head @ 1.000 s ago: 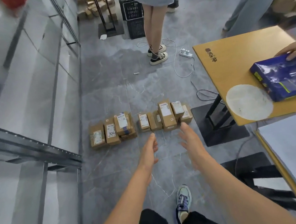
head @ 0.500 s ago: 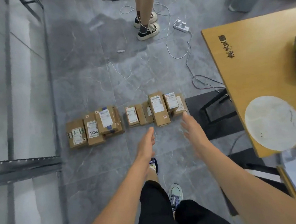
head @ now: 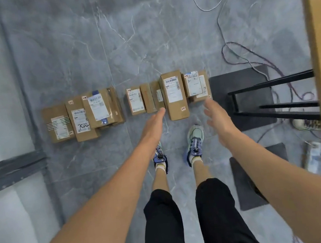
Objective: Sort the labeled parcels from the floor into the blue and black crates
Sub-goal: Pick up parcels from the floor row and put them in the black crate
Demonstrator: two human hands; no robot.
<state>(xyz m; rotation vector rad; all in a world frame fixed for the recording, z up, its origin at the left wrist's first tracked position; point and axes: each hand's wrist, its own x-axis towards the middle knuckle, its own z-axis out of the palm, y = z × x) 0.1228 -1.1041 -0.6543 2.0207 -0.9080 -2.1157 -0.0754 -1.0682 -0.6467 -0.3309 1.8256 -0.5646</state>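
Several brown cardboard parcels with white labels lie in a row on the grey floor. The tallest parcel (head: 174,95) stands in the right group, between a small labelled parcel (head: 135,101) and another labelled parcel (head: 195,83). A left group includes a parcel marked with handwriting (head: 81,119) and a parcel with a blue-edged label (head: 99,108). My left hand (head: 153,127) reaches down with straight fingers, its fingertips at the tall parcel's left lower edge. My right hand (head: 215,118) hangs open just right of that parcel. Neither hand holds anything. No crate is in view.
A wooden table edge (head: 320,65) runs down the right side, with its black metal leg frame (head: 272,99) and base plate (head: 239,85) beside the parcels. Cables (head: 233,52) trail on the floor. My two feet (head: 195,143) stand just behind the parcels. A glass partition (head: 3,138) stands at left.
I have stepped closer and tilted my view down; the standing person and tabletop left view. Both hands have come down to either side of the tall parcel.
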